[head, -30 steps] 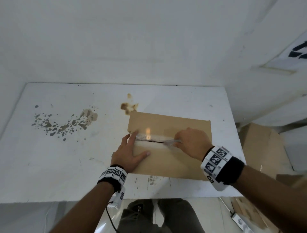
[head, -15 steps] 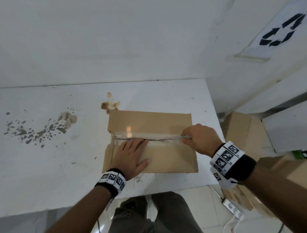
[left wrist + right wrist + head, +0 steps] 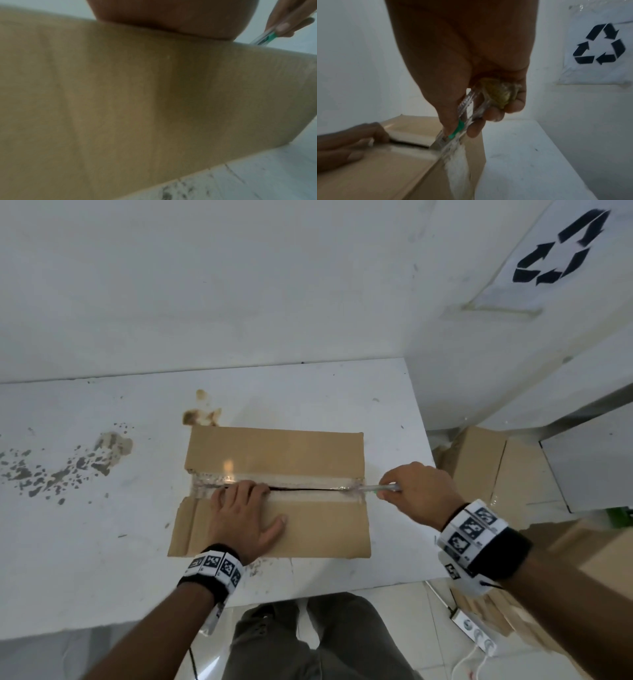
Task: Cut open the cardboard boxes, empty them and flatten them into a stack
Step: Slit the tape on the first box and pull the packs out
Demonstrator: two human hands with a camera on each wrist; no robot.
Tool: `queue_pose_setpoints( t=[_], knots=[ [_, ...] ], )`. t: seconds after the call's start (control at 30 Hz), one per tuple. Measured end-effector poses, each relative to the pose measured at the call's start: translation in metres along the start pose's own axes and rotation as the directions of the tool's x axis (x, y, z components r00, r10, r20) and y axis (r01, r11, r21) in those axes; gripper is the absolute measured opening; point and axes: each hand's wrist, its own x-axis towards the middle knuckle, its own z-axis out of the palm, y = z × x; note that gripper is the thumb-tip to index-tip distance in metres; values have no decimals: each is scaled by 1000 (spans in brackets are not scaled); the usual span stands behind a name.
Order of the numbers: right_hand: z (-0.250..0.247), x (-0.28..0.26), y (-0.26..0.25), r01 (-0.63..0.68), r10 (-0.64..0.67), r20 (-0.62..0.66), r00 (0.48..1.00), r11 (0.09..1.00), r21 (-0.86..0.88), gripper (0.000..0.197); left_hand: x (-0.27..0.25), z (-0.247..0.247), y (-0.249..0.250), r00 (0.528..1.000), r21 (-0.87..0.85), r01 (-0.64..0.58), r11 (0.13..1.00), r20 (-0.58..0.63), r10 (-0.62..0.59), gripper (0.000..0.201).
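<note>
A brown rectangular cardboard box (image 3: 277,494) lies on the stained white tabletop (image 3: 85,542), near its right end. Clear glossy tape runs along the top seam, and a dark slit is open between the two flaps from the left hand (image 3: 245,517) to the right edge. That hand presses flat on the near flap, fingers (image 3: 239,491) straight and together. The right hand (image 3: 419,494) has its fingers clamped around a clear plastic utility knife with a green slider (image 3: 455,133). Half a second ago the blade was on the box top; now it sits at the right edge.
</note>
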Motion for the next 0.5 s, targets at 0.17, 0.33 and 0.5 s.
queue_pose_setpoints(
  t=[0.17,0.33,0.5],
  knots=[
    [11,4,4,46,-46,-14,999,999,19,24,14,-3,50,983,-119,-177,977,27,181,53],
    [-7,-9,43,15,-14,-35,999,999,46,23,11,15,65,968,-109,-217,970,101,228,61],
    [12,-7,42,39,-38,-38,999,998,44,25,30,14,84,989,-43,-121,992,84,124,70]
  ],
)
